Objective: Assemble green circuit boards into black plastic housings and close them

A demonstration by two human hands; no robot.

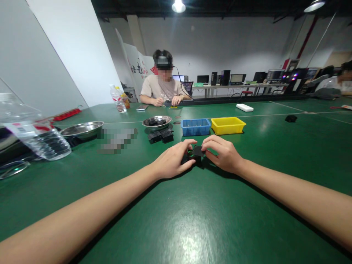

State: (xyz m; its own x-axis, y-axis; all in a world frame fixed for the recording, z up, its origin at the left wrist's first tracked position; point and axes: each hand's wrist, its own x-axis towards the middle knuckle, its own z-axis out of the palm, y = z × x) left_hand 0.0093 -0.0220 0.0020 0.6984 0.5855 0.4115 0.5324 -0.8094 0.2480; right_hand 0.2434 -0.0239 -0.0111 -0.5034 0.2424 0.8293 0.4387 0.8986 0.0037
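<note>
A small black box-shaped part (197, 153) is between my two hands, on or just above the green table (176, 205). My left hand (176, 157) grips its left side, with the thumb at the near edge and the fingers around the far side. At its right top edge, the bent fingertips of my right hand (224, 152) are pressed together; whether they pinch something small there is hidden. Beyond my left hand, black box-shaped parts (161, 136) stand in front of a metal dish (156, 126) that holds more black pieces.
Past my hands are a blue bin (195, 128) with small items and a yellow bin (228, 126). At left stand a water bottle (41, 135) and a metal plate (82, 129). A white box (244, 107) lies farther right. Across the table sits another person (165, 88).
</note>
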